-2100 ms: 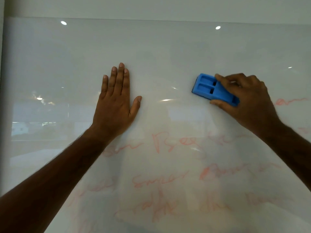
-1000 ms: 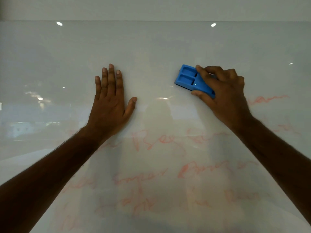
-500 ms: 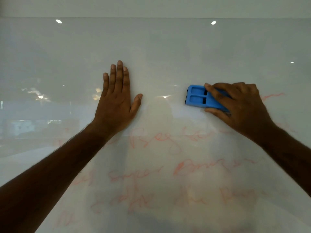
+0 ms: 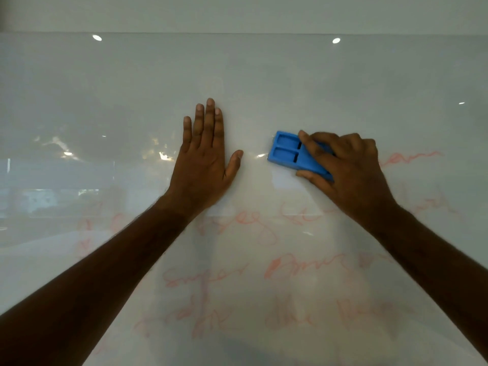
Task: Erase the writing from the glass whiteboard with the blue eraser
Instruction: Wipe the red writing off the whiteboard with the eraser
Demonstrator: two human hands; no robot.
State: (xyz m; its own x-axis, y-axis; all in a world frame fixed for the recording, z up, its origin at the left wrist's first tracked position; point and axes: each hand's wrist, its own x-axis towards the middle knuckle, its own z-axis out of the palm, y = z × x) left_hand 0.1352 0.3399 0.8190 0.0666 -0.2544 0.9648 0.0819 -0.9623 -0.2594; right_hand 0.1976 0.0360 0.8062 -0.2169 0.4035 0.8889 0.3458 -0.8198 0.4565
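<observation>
The glass whiteboard (image 4: pixel 264 83) fills the view. Its upper part has no writing. Faint red handwriting (image 4: pixel 303 268) covers the lower half, and one red scrawl (image 4: pixel 412 158) sits at the right. My right hand (image 4: pixel 348 170) presses the blue eraser (image 4: pixel 287 153) flat against the glass, just right of centre, above the top line of writing. The eraser's right end is hidden under my fingers. My left hand (image 4: pixel 203 159) lies flat on the glass with fingers together, a short gap left of the eraser.
The board's top edge (image 4: pixel 237 33) meets a pale wall above. Ceiling lights and a window scene reflect in the glass at the left (image 4: pixel 66 154). Both forearms reach up from the bottom corners.
My right hand swept the eraser up and left, then down, and now slightly left toward my left hand. My left hand stays flat on the glass.
</observation>
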